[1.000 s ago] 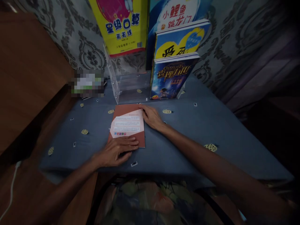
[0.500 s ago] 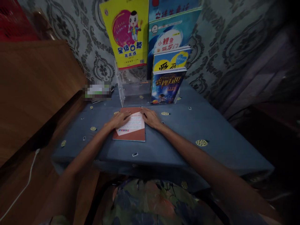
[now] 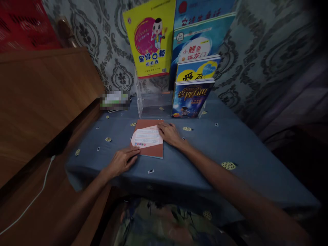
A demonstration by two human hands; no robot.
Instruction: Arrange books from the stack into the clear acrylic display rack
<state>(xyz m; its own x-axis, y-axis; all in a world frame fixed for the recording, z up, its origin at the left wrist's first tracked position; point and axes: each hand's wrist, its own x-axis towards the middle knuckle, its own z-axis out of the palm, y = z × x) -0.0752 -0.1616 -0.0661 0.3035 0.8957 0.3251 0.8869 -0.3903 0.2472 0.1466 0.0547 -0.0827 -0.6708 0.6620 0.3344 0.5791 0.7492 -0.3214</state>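
A thin brown-covered book lies flat on the table, a pale printed panel with blue text lines on its face. At its lower left corner rests my left hand, fingers stretched out and touching the cover's edge, with the thumb apart below. My right hand lies over the upper right edge of the book, its fingers loosely bent and flat on the cover. Neither hand lifts the book.
Behind the book stands a clear acrylic rack holding a yellow workbook and a dark blue book among several others. Blurred-out items lie at the back left. A wooden panel borders the blue tablecloth; a white cable hangs at left.
My left hand has slid from the upper left of the cover down to the lower left corner. My right hand stays at the upper right edge. The view has shifted slightly.
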